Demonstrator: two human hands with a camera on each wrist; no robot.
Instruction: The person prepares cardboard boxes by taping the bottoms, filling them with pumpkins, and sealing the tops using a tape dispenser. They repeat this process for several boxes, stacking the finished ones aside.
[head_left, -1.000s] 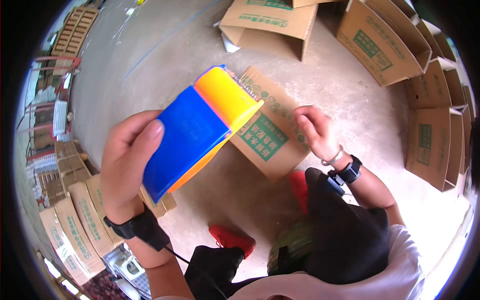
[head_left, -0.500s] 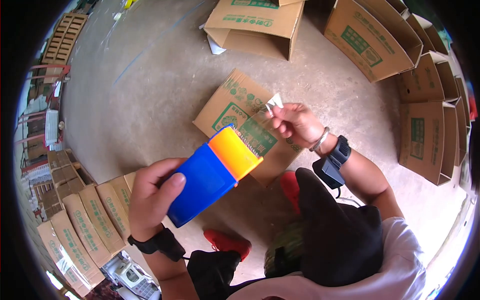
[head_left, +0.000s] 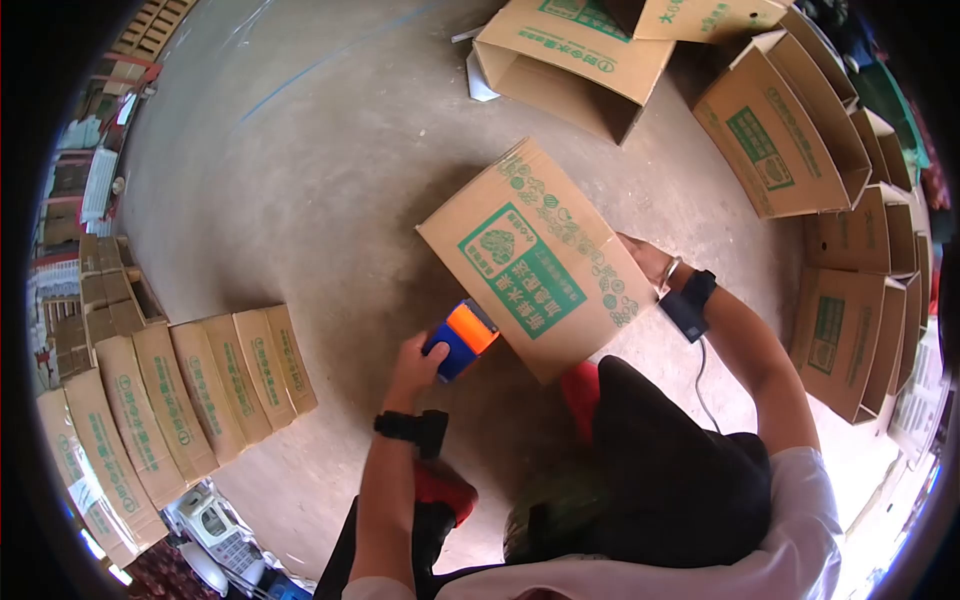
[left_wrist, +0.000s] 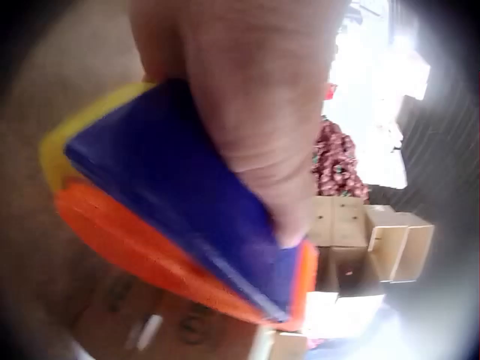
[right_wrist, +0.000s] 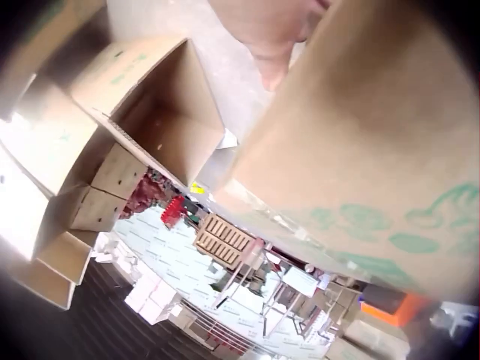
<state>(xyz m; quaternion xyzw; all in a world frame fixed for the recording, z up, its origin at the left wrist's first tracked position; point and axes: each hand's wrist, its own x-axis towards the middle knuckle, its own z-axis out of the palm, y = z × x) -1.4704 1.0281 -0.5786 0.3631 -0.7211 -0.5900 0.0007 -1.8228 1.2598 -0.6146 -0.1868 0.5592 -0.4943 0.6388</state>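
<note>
My left hand (head_left: pixel 408 372) grips a blue, orange and yellow tape dispenser (head_left: pixel 456 352), thumb across its blue side. The dispenser's front end is close to the near left edge of a closed cardboard box (head_left: pixel 590 265) with green print. In the left wrist view the blue shell (left_wrist: pixel 176 161) fills the palm, orange edge below. My right hand (head_left: pixel 648 258) is at the box's right end, fingers mostly hidden behind it. A fingertip (right_wrist: pixel 274 79) shows beside the cardboard in the right wrist view; I cannot tell how the other fingers lie.
Several folded cartons (head_left: pixel 225 385) stand in a row on the left. Open boxes (head_left: pixel 580 85) stand ahead, with more open boxes (head_left: pixel 835 330) along the right. A white desk device with keys (head_left: pixel 215 525) is at lower left. Both legs are close below the box.
The dispenser went from in front of me down beside the box. My right hand, earlier with a pale strip at its fingertips, moved to the box's right end. The box now looks larger and shifted.
</note>
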